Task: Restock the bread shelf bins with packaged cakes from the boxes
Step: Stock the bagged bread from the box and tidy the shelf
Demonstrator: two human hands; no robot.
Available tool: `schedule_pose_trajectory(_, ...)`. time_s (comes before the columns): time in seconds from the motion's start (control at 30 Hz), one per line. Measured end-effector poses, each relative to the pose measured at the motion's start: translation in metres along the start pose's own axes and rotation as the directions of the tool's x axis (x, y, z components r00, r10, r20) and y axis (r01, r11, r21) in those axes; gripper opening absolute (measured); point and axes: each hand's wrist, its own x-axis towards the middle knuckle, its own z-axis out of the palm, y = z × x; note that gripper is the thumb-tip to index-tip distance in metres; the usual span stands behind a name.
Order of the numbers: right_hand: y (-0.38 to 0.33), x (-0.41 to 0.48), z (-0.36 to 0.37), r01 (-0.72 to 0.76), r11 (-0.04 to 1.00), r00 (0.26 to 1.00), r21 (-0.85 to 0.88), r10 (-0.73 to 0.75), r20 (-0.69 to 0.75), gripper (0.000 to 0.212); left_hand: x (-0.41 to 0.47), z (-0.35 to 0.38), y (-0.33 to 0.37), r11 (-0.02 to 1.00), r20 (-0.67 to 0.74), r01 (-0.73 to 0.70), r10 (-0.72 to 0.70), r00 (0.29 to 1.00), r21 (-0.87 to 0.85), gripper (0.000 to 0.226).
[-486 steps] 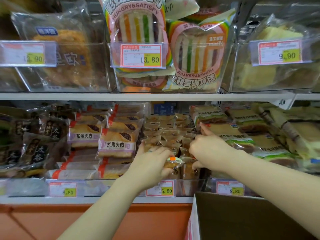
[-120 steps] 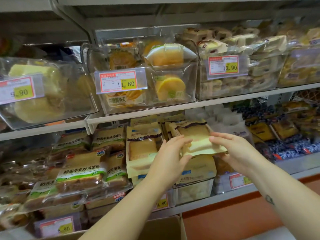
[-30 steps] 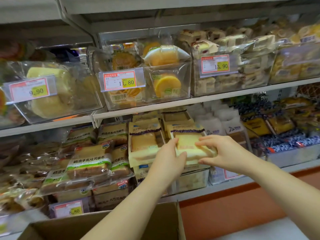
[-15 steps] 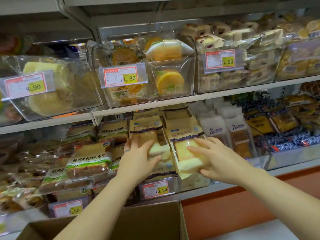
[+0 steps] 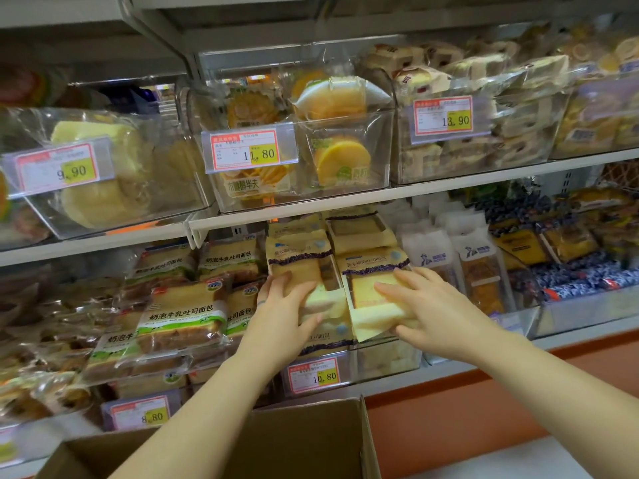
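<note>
A white metal shelf rack spans the frame, stocked with wrapped bread. A brown cardboard box sits open at bottom centre. Just above it, a clear plastic bin holds cream-coloured packaged cakes with purple bands. The left hand grips the front left packet between thumb and curled fingers. The right hand pinches the neighbouring right packet, fingers on top and thumb under its lower edge. A red-and-yellow price tag fronts the bin.
</note>
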Motion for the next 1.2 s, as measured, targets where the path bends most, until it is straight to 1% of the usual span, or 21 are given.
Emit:
schedule_pose_trajectory(0.1, 0.003, 0.005, 0.002, -0.002, 0.998, 1.0, 0.061, 0.001, 0.003, 0.067, 0.0, 0.0, -0.001, 1.0, -0.003, -0.011, 0.011, 1.0, -0.014, 0.054)
schedule_pose_trajectory(0.23, 0.007, 0.01, 0.004, 0.008, 0.997, 1.0, 0.082, -0.01, 0.027, 0.067, 0.0, -0.001, -0.003, 1.0, -0.001, -0.017, 0.017, 1.0, -0.016, 0.051)
schedule_pose_trajectory(0.3, 0.009, 0.012, 0.004, 0.01, 0.997, 0.999, 0.073, -0.013, 0.036, 0.067, 0.0, -0.001, -0.003, 1.0, 0.002, -0.013, 0.013, 1.0, -0.015, 0.051)
schedule_pose_trajectory(0.43, 0.013, 0.018, 0.003, 0.001, 1.0, 0.999, -0.003, -0.001, 0.054, 0.067, 0.0, -0.002, -0.002, 1.0, 0.007, -0.008, 0.008, 1.0, -0.015, 0.05)
schedule_pose_trajectory(0.53, 0.016, 0.021, 0.001, 0.008, 0.999, 0.995, -0.048, -0.003, 0.103, 0.073, 0.0, -0.003, -0.002, 1.0, 0.015, -0.01, 0.01, 1.0, -0.005, 0.049)
schedule_pose_trajectory(0.6, 0.018, 0.021, -0.004, 0.019, 0.998, 0.991, -0.062, -0.01, 0.135, 0.083, 0.0, -0.004, -0.001, 1.0, 0.019, -0.007, 0.007, 1.0, -0.003, 0.048)
schedule_pose_trajectory(0.7, 0.018, 0.023, -0.006, 0.017, 0.999, 0.993, -0.047, -0.011, 0.117, 0.092, 0.0, -0.006, 0.0, 1.0, 0.024, -0.003, 0.003, 1.0, 0.0, 0.048)
schedule_pose_trajectory(0.73, 0.018, 0.024, -0.005, 0.008, 1.0, 0.994, -0.028, -0.004, 0.111, 0.089, 0.0, -0.007, 0.0, 1.0, 0.024, -0.002, 0.002, 1.0, 0.002, 0.047)
schedule_pose_trajectory(0.83, 0.016, 0.026, -0.006, -0.02, 0.999, 0.991, 0.028, 0.016, 0.13, 0.071, 0.001, -0.008, -0.001, 1.0, 0.027, 0.006, -0.007, 1.0, 0.018, 0.045)
schedule_pose_trajectory(0.9, 0.014, 0.026, -0.011, -0.014, 1.0, 0.996, 0.027, 0.011, 0.093, 0.072, 0.002, -0.009, -0.001, 0.999, 0.015, 0.017, -0.018, 1.0, 0.05, 0.043)
schedule_pose_trajectory(0.97, 0.009, 0.032, -0.017, -0.006, 1.0, 1.0, 0.03, 0.006, -0.006, 0.08, 0.004, -0.01, 0.003, 0.994, -0.022, 0.006, -0.004, 1.0, 0.111, 0.042)
schedule_pose_trajectory(1.0, 0.006, 0.04, -0.019, -0.01, 0.999, 0.999, 0.042, 0.012, -0.053, 0.078, 0.006, -0.01, 0.007, 0.99, -0.041, -0.013, 0.019, 0.999, 0.141, 0.043)
schedule_pose_trajectory(1.07, 0.003, 0.063, -0.021, -0.049, 0.994, 0.992, 0.093, 0.059, -0.111, 0.063, 0.011, -0.009, 0.017, 0.978, -0.042, -0.075, 0.085, 0.995, 0.192, 0.048)
schedule_pose_trajectory(1.13, 0.005, 0.087, -0.019, -0.103, 0.987, 0.987, 0.12, 0.116, -0.11, 0.055, 0.017, -0.008, 0.027, 0.959, -0.005, -0.147, 0.152, 0.988, 0.244, 0.055)
schedule_pose_trajectory(1.2, 0.013, 0.108, -0.017, -0.15, 0.985, 0.986, 0.081, 0.156, -0.064, 0.055, 0.023, -0.009, 0.034, 0.936, 0.065, -0.221, 0.211, 0.975, 0.273, 0.062)
